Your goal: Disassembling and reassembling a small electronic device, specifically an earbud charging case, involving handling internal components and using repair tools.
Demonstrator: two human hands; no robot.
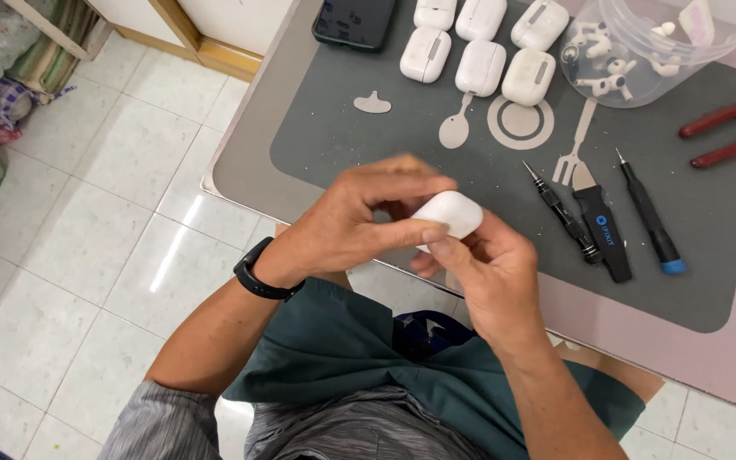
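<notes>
A small white earbud charging case [451, 212] is gripped between both hands over the near edge of the table. My left hand [359, 217], with a black band on its wrist, wraps the case from the left, fingers over its top. From below right, my right hand [485, 277] pinches the same case. On the grey work mat [317, 136] beyond lie several more white cases [480, 68]. Two slim screwdrivers [647, 215] and a black pry tool [604, 234] rest to the right of my hands.
A clear plastic tub [641, 51] with loose white earbuds stands at the back right. Red-handled pliers [730, 132] lie at the right edge, a dark phone [353, 21] at the back left. White tiled floor and piled fabric are to the left.
</notes>
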